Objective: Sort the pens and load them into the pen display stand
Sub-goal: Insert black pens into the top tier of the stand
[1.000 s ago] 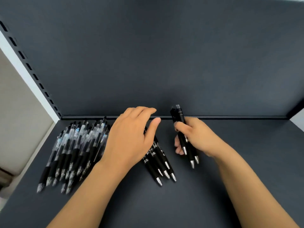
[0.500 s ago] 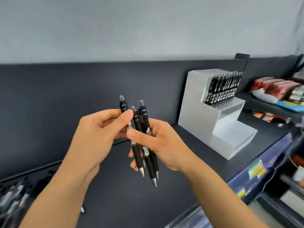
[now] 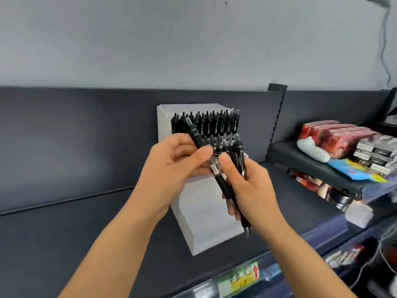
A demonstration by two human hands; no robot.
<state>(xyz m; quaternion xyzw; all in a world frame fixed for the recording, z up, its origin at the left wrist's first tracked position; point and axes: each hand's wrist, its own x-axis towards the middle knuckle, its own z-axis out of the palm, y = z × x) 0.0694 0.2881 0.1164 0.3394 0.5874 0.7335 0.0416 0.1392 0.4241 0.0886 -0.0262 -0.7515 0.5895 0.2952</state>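
White plastic fills the middle of the view: a white stepped plastic pen display stand (image 3: pixel 206 214) stands on a dark grey metal shelf (image 3: pixel 64 233), its back against the shelf's rear panel. On its top tier a row of black pens (image 3: pixel 214 125) stands upright, clicker ends up. The lower steps look bare, though the hands hide part of them.

Both hands work just in front of the stand. The right hand (image 3: pixel 251 190) has its fingers curled round a bundle of black retractable pens (image 3: pixel 238 154), tips pointing down, so it serves as a magazine close to the slots. The left hand (image 3: pixel 171 162) pinches a single black pen with a clear clicker end (image 3: pixel 195 134) between thumb and forefinger. That pen tilts up and to the left, while its lower half lies against the bundle beside the right thumb. I judge it is being peeled off so that it can go in alone, since a slot likely takes only one pen.

The tips-down hold matches how the loaded pens stand, so no flip should be needed. A loosened right grip could spill the rest.

Red wrapped packets (image 3: pixel 330 134) lie on a neighbouring shelf, well apart.
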